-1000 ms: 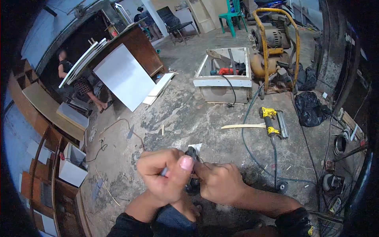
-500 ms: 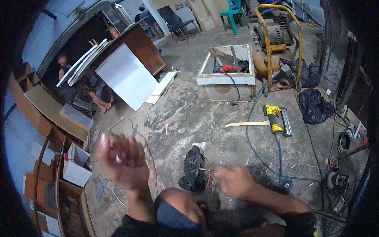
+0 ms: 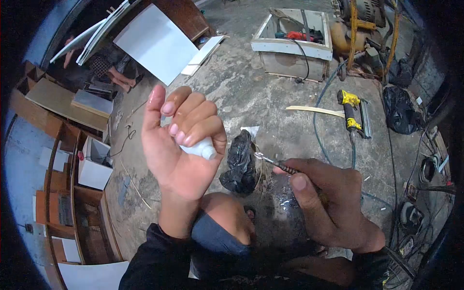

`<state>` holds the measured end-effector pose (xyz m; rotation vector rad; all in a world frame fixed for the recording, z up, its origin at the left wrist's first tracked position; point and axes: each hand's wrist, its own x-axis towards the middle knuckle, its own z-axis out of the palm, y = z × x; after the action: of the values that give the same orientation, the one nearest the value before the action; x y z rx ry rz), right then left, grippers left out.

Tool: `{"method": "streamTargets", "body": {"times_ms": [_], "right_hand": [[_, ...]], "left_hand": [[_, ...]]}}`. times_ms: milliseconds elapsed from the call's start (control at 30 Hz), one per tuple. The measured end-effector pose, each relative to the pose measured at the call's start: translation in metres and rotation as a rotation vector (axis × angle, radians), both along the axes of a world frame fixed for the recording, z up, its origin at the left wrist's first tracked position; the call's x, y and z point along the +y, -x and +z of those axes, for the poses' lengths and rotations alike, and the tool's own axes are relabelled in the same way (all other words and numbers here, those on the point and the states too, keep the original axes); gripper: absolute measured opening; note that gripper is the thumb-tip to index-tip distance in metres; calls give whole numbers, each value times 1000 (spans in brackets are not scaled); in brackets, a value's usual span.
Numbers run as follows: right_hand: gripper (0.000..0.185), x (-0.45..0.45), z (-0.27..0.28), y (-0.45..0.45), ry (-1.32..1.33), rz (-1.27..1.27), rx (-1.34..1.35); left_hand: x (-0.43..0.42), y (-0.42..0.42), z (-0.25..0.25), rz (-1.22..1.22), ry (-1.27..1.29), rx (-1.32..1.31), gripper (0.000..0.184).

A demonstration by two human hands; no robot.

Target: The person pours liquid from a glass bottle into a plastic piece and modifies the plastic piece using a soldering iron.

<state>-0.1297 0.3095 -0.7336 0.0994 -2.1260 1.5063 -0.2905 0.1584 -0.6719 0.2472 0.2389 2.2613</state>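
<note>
My left hand (image 3: 186, 140) is raised with its palm toward me, three fingers curled over a small white bottle (image 3: 200, 149) whose narrow end pokes out by the palm's edge. Part of the bottle is hidden by those fingers. A slim metal tool (image 3: 270, 161) with a ridged, dark grip is pinched in my right hand (image 3: 333, 200), its shiny tip aimed left toward the bottle but apart from it. What exact kind of tool it is, I cannot make out. Below and between the hands, a crumpled black plastic bag (image 3: 240, 162) lies on the concrete floor.
A yellow and black nail gun (image 3: 350, 111) with a hose lies at right. Behind it stand a white-rimmed wooden box (image 3: 292, 53) and a yellow-framed compressor (image 3: 355, 38). Wooden cabinet frames (image 3: 72, 188) line the left. A seated person's legs (image 3: 118, 77) show behind white panels (image 3: 157, 43).
The view has tipped downward. My left hand has come up and inward, showing the white bottle more clearly. My right hand has moved up and right, still gripping the tool.
</note>
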Motion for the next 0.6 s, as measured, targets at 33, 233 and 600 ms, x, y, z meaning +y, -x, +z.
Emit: {"method": "streamTargets", "body": {"times_ms": [33,233,600], "right_hand": [[33,0,3,-1,-3,17,-36],[27,-4,6,3,-21,26,47],[27,-15,20,-1,-361,-136,158]], "left_hand": [[0,-1,0,-4,5,-22,35],[1,-1,-3,-181,-36,-197,36],[1,-16,6,-141,27,-413,23]]}}
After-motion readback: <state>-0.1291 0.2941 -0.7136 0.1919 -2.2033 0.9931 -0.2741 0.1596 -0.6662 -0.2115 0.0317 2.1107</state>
